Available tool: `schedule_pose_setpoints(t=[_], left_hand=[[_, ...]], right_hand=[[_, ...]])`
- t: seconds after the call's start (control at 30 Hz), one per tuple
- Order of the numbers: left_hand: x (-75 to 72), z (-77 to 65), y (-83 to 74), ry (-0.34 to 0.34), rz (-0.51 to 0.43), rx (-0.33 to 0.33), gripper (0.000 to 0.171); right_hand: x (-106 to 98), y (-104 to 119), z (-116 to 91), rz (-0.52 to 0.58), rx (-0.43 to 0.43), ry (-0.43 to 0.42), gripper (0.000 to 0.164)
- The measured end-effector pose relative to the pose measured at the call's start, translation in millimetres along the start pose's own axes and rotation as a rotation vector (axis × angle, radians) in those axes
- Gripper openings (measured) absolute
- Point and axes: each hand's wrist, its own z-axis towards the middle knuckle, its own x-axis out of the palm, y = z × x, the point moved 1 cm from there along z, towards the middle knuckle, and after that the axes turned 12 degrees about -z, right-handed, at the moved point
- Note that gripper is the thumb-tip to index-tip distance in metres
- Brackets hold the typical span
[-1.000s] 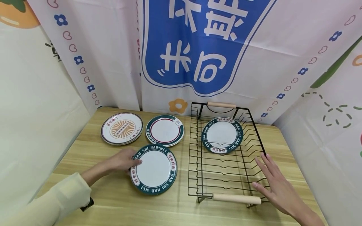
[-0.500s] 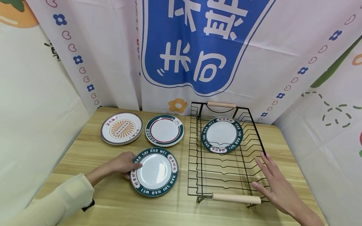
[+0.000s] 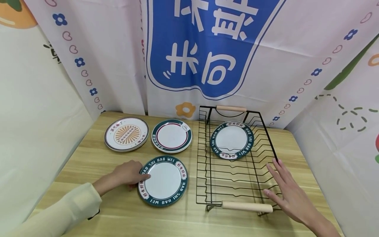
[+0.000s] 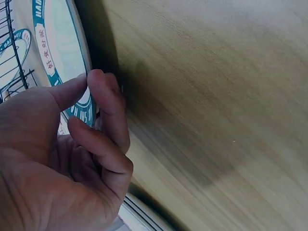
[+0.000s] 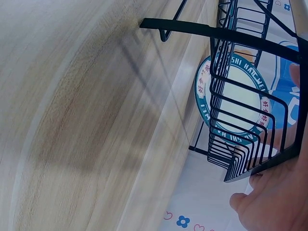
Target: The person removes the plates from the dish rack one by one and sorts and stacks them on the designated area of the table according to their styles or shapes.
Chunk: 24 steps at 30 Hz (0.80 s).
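My left hand (image 3: 126, 172) pinches the left rim of a white plate (image 3: 164, 181) with a green lettered border, near the table's front. Its thumb lies on the plate's upper face, and the left wrist view shows the fingers (image 4: 108, 103) curled at the edge below. My right hand (image 3: 291, 194) lies along the right side of a black wire dish rack (image 5: 183, 27), fingers straight and spread, fingertips at the side rail. Toward the rack's back, a matching green-bordered plate (image 3: 232, 140) stands tilted back among the wires.
On the table's back left sit a stack of plates with an orange sunburst (image 3: 127, 134) and a stack of green-and-red-ringed plates (image 3: 171, 135). The rack has a wooden front handle (image 3: 247, 206) and a wooden back handle (image 3: 231, 108). Printed cloth (image 3: 118, 65) hangs behind the table.
The held plate has come slightly toward the front and its face has tilted, the bright glare on it gone. My right hand stays at the rack.
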Motion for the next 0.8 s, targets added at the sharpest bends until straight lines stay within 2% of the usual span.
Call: schedule_pose_setpoints(t=[0.2,0.4,0.6,0.7,0.8], left_hand=[[-1.5,-0.7,-2.3,-0.048,0.121,0.047,0.043],[-10.0,-0.6,-6.0,-0.122,0.211,0.073,0.045],[-31.5,0.8,-19.2,-0.24,0.205,0.149,0.038],[-43.3,2.4,-32.0,-0.294,0.178,0.22,0.033],[-52.0,5.6,-48.4,-0.331,0.142,0.285,0.038]], right_hand=[[0.5,-0.4,0.6,-0.002,0.001,0.006,0.085],[1.1,-0.3,1.7,0.002,0.005,0.009,0.085],[1.6,1.0,0.2,0.003,0.005,0.008,0.084],[1.6,1.5,-0.8,0.002,0.002,0.0,0.083],[1.9,1.4,-0.6,0.002,0.005,-0.003,0.084]])
